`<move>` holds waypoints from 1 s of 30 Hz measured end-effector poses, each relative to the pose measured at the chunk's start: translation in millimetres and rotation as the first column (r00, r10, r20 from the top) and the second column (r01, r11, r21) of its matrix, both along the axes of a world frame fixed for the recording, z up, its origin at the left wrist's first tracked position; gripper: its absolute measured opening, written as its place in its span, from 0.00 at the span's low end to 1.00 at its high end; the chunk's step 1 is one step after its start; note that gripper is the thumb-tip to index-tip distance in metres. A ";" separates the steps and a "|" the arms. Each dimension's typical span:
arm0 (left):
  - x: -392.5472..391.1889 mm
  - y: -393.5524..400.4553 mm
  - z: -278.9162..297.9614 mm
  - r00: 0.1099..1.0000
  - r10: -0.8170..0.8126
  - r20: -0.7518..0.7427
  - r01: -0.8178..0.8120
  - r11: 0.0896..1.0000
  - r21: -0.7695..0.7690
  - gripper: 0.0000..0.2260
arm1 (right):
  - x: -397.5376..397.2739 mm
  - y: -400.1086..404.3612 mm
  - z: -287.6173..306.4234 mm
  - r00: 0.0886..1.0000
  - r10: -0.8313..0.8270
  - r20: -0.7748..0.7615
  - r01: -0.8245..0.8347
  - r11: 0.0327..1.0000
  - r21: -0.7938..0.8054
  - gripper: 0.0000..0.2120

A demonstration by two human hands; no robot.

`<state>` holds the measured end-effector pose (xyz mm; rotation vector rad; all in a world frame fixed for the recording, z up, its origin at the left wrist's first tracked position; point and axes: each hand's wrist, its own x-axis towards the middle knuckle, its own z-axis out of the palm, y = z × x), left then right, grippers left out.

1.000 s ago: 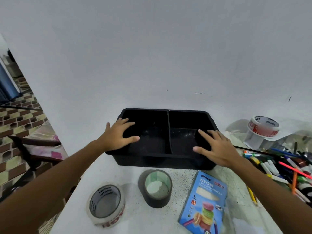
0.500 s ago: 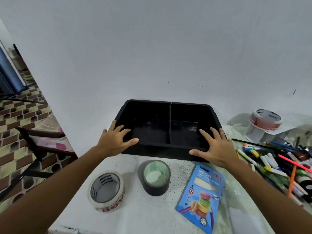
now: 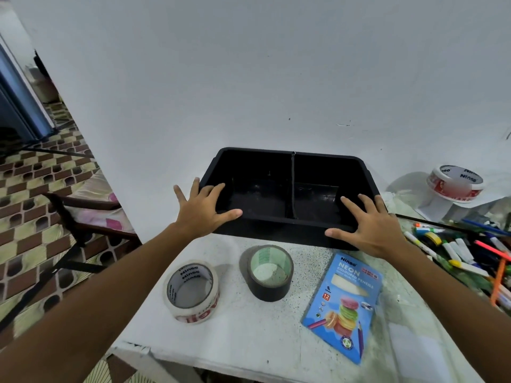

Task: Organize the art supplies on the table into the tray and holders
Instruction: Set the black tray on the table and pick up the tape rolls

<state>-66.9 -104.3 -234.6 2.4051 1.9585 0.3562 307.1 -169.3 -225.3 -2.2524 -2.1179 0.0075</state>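
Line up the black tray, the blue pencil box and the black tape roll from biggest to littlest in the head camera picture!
1. Black tray, biggest.
2. Blue pencil box.
3. Black tape roll, littlest.
The tray sits farthest away, so it is truly biggest.

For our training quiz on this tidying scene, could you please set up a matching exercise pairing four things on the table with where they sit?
Things:
1. black tray
2. black tape roll
3. coloured pencil box
4. white tape roll

Places:
A. near the table's front left edge
B. against the wall, under both hands
C. flat on the table, below the right hand
D. between the white roll and the pencil box

Pairs: 1-B, 2-D, 3-C, 4-A
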 end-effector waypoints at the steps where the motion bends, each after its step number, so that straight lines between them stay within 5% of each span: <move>1: 1.1 -3.8 1.9 1.000 0.023 0.017 -0.023 1.000 -0.007 0.48 | 0.2 -0.1 1.9 1.000 0.014 0.008 -0.014 0.999 -0.031 0.58; 5: 4.0 -24.4 9.4 0.999 0.029 0.033 -0.033 0.993 0.115 0.42 | -3.8 -0.1 20.7 0.993 0.071 0.095 -0.051 0.979 -0.198 0.53; 8: -5.7 -49.5 7.6 0.992 -0.121 0.046 0.092 0.907 0.411 0.35 | -25.9 -10.4 34.0 0.968 0.221 0.118 -0.211 0.973 -0.089 0.52; 9: -11.7 -59.8 9.2 0.981 -0.180 0.074 0.135 0.904 0.405 0.34 | -39.5 -16.9 37.0 0.938 0.328 0.115 -0.326 0.945 -0.036 0.50; 12: -32.9 -91.6 15.3 0.948 -0.269 0.169 0.282 0.957 -0.063 0.43 | -88.7 -39.3 38.2 0.769 0.639 0.029 -0.638 0.769 -0.033 0.45; 15: -45.8 -116.3 10.8 0.950 -0.305 -0.072 0.260 0.895 -0.363 0.51 | -125.1 -49.5 20.5 0.633 0.771 0.067 -0.753 0.634 -0.175 0.46; 17: -51.0 -126.3 1.4 0.940 -0.312 -0.138 0.232 0.882 -0.411 0.54 | -135.6 -44.9 6.1 0.607 0.787 0.107 -0.752 0.613 -0.243 0.49; 22: -52.6 -133.5 -12.2 0.965 -0.262 -0.003 0.234 0.867 -0.440 0.53 | -135.7 -32.7 -8.1 0.671 0.741 0.038 -0.703 0.652 -0.284 0.50; 30: -47.1 -128.9 31.0 0.960 -0.261 0.104 0.281 0.894 -0.349 0.52 | -134.5 -44.8 31.1 0.626 0.757 -0.187 -0.780 0.609 -0.143 0.48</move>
